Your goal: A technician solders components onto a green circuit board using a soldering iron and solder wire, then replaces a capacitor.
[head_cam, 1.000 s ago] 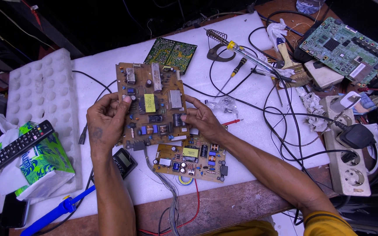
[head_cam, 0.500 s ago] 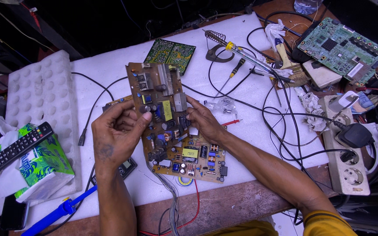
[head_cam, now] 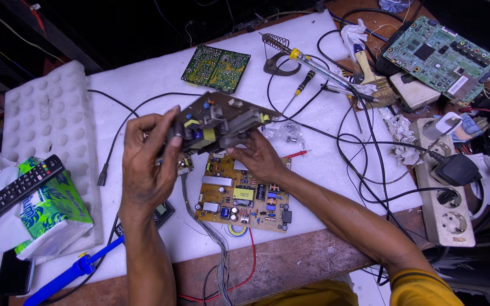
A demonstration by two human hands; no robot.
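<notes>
Both hands, left and right, clenched the brown board, now tipped up on edge above the yellow board.

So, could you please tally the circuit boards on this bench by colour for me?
Brown boards: 2, one tilted up in both hands, one flat on the white sheet
Green boards: 2, one at the sheet's far edge, one at far right
Total: 4

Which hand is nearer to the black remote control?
Left. The left hand is just right of the remote control; the right hand lies farther right.
</notes>
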